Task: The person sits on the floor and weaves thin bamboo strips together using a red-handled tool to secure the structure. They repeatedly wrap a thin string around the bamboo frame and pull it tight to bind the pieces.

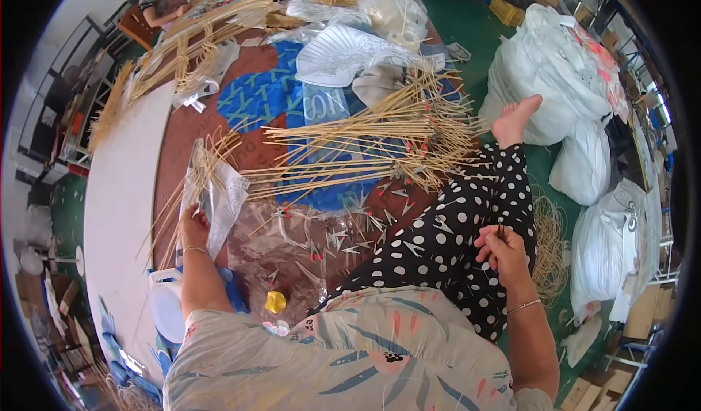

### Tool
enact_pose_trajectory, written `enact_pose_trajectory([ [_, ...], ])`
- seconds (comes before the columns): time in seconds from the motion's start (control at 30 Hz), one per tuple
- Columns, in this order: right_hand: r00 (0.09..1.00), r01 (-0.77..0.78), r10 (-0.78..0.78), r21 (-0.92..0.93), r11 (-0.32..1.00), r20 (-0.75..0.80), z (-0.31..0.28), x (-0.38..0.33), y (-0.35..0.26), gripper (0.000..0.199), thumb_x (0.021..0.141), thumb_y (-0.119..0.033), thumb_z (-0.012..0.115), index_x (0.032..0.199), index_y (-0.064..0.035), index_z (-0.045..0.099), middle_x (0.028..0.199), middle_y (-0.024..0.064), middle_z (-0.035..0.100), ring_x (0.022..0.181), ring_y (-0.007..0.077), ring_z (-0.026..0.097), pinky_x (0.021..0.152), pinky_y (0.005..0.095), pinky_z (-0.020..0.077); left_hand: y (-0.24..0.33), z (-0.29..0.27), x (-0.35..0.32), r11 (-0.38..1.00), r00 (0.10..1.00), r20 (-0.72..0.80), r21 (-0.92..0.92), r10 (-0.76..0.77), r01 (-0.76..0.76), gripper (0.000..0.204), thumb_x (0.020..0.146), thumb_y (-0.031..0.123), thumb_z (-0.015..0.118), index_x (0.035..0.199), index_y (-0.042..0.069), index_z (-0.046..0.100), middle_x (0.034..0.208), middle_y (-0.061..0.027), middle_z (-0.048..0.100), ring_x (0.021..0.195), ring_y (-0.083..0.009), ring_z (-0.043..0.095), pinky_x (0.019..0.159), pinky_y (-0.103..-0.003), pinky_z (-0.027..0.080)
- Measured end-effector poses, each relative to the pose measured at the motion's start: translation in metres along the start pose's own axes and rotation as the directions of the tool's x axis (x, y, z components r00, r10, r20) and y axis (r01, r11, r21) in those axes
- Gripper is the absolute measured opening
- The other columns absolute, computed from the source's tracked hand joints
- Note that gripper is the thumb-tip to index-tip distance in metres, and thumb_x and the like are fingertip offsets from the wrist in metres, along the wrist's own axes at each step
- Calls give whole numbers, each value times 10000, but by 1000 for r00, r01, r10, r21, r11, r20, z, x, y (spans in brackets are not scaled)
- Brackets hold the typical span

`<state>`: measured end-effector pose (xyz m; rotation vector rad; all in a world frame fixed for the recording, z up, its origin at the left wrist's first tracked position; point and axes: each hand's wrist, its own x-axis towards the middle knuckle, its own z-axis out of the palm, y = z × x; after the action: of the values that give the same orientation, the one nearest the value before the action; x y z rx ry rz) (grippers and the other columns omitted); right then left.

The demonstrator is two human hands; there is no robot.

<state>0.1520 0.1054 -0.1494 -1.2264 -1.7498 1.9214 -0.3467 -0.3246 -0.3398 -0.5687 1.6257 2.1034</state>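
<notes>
Taking the middle of the view as the clock's centre, the left hand (193, 228) is reaching to about nine o'clock, its fingers closing on the near left edge of a white printed sheet (228, 200). Loose thin strips (212, 159) are lying over the sheet's far end, so this grip is probably steadying the paper under them; whether the fingers are also pinching a strip, I cannot tell.

The right hand (505, 254) is hovering between three and four o'clock, above the dotted trousers (438, 228), with its fingers curling in toward the thumb. Something small and dark is showing at the fingertips, but I cannot tell whether they are pinching it.

Toward twelve, long sticks (343, 131) are lying crosswise over a blue sheet (255, 93) on the reddish-brown table (179, 130). They are pointing roughly the same way, perhaps for easy picking. Red-tipped clips (350, 249) are scattering around six o'clock, with more sitting among the sticks' right-hand ends; this spread is seemingly keeping them within reach of both hands.

A yellow object (275, 302) is resting at seven, close to the body. A coil of thin strands (549, 254) is lying beyond the right hand, beside the leg.
</notes>
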Motion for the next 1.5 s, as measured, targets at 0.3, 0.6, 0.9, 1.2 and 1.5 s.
enact_pose_trajectory([
  [0.3,997,-75,76,-27,997,26,13,6,11,201,807,-183,548,908,-9,561,766,59,583,541,82,528,423,165,348,71,42,-4,963,961,146,-172,235,-209,225,832,311,517,725,113,526,601,17,509,455,-81,425,376,-193,322],
  [0.6,982,-169,168,8,986,82,14,-6,30,211,800,-162,565,894,26,562,773,79,583,539,91,509,523,202,425,-67,140,-13,315,703,435,674,563,-669,240,784,259,568,789,23,611,644,-89,586,565,-196,554,550,-305,438],
  [0.9,992,-87,83,46,995,91,14,-17,37,194,777,-129,579,888,30,571,766,23,568,582,66,508,541,193,440,-146,368,-163,-475,159,985,174,73,-862,67,696,95,530,744,62,562,760,-122,593,798,-284,557,683,-369,441],
  [1.2,998,-54,50,98,994,49,-2,-23,56,165,782,-87,562,905,24,557,770,61,581,578,89,526,557,202,437,-107,375,-186,-223,-82,978,-39,190,-974,75,746,107,530,703,49,509,685,-139,535,665,-323,534,606,-419,427],
  [1.5,994,22,-30,78,997,103,4,-25,33,218,765,-127,613,905,34,564,758,9,555,642,53,508,560,197,448,-60,351,-205,-383,-32,984,38,175,-923,34,745,71,534,727,48,517,689,-140,542,645,-329,549,575,-383,444],
])
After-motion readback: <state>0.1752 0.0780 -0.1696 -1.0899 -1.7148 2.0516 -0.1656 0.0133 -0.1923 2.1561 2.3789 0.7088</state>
